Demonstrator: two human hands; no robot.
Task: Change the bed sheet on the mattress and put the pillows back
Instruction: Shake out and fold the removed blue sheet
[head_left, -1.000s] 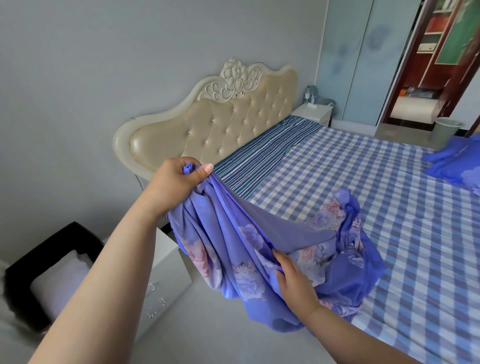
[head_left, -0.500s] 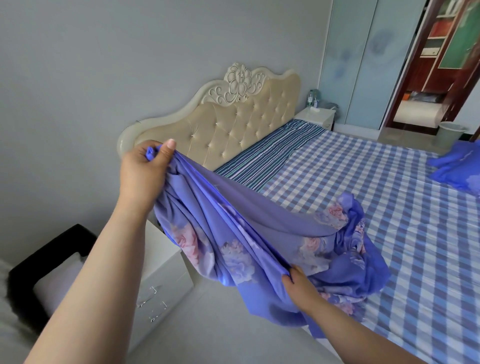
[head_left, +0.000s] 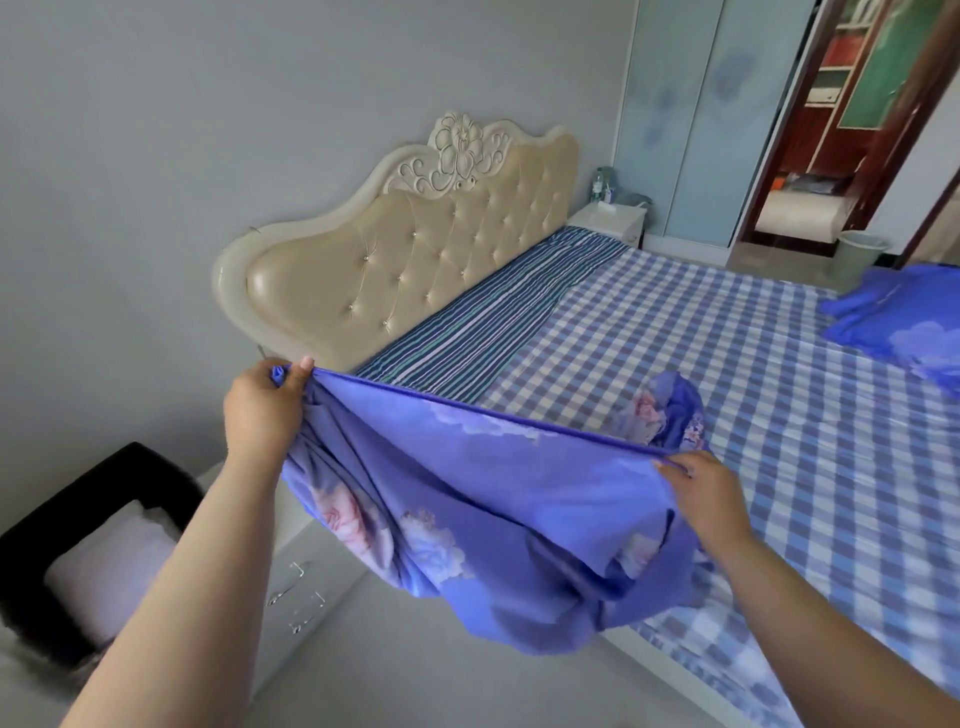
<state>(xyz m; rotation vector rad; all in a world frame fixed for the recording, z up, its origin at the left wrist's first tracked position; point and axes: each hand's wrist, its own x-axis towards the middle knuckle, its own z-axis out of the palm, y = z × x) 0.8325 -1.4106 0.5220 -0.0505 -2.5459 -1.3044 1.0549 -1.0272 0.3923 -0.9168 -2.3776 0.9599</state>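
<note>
In the head view there is one floral blue sheet (head_left: 467, 499), one mattress (head_left: 753, 374) with a checked cover, one blue pillow (head_left: 904, 322) at its far right, one cream headboard (head_left: 415, 260) and two white nightstands, the near one (head_left: 306, 577) at the left and the far one (head_left: 610, 221) beside the wardrobe. The left hand (head_left: 262, 410) pinches one corner of the sheet with thumb against curled fingers, and the right hand (head_left: 701, 493) grips the same hem with fingers closed on it. The hem is stretched straight between them from far left to near right, the cloth hangs over the near left edge of the mattress, and no writing can be read

A home bedroom: a wide bed (head_left: 727, 364) with a tufted cream headboard (head_left: 415, 260) fills the centre, white nightstands (head_left: 608, 221) flank it, and pale wardrobe doors (head_left: 691, 119) stand at upper right beside an open doorway (head_left: 852, 130).
</note>
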